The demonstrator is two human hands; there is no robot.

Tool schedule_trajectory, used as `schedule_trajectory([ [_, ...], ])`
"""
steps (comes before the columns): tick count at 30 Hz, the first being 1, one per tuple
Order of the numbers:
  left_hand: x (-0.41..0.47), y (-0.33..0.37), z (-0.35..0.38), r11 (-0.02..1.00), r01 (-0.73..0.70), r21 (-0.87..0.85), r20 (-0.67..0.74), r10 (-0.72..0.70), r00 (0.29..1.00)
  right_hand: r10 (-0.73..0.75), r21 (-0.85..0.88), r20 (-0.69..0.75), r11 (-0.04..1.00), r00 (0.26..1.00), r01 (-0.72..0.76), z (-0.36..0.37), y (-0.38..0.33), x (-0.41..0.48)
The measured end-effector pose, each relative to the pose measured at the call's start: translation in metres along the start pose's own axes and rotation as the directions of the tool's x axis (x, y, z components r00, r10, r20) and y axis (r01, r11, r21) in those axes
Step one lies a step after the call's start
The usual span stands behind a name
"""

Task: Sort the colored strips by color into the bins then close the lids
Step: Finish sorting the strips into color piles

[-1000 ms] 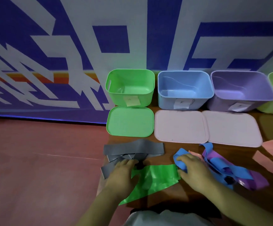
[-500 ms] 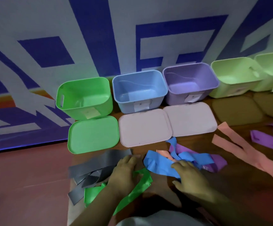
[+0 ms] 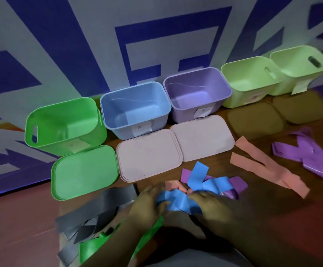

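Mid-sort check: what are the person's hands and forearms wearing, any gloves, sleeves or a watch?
Both the left hand and right hand are bare, with no gloves. The forearms show no sleeves, and no watch or rings are visible, though the picture is dim and blurred.

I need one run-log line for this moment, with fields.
left hand and right hand: holding blue strip | blue bin: open, empty | pink lid: off, on table
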State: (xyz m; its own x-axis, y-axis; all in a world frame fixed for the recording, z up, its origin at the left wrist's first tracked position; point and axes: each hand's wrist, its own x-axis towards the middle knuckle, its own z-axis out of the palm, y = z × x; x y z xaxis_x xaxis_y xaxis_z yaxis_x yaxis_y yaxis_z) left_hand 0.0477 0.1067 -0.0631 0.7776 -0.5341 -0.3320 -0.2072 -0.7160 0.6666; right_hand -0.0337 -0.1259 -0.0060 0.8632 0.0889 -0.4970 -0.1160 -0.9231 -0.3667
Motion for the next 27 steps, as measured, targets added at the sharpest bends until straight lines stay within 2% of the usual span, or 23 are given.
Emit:
schedule_trajectory([
  [11, -0.005, 0.009, 0.002, 0.997, 0.075, 0.016, 0.019, -0.075, 0.997, 0.091, 0.027, 0.045, 0.995, 0.995, -0.092, -0.013, 0.000, -0.008],
  [16, -0.016, 0.012, -0.021, 0.986, 0.122, -0.117, -0.036, -0.127, 0.991, 0.098, 0.211, -0.015, 0.973, 0.995, -0.093, -0.008, 0.009, -0.010],
  [20, -0.028, 0.012, -0.050, 0.995, 0.085, -0.042, -0.083, -0.088, 0.993, 0.124, 0.351, -0.037, 0.931, 0.992, -0.103, -0.018, 0.011, -0.008],
  [23, -0.039, 0.013, -0.067, 0.997, 0.074, -0.003, -0.103, -0.074, 0.992, 0.077, 0.406, -0.004, 0.911, 0.997, -0.069, -0.028, 0.008, -0.004],
  [27, -0.051, 0.014, -0.078, 0.988, 0.081, -0.134, -0.127, -0.099, 0.987, 0.038, 0.463, -0.016, 0.886, 0.999, -0.027, -0.043, 0.001, -0.005],
])
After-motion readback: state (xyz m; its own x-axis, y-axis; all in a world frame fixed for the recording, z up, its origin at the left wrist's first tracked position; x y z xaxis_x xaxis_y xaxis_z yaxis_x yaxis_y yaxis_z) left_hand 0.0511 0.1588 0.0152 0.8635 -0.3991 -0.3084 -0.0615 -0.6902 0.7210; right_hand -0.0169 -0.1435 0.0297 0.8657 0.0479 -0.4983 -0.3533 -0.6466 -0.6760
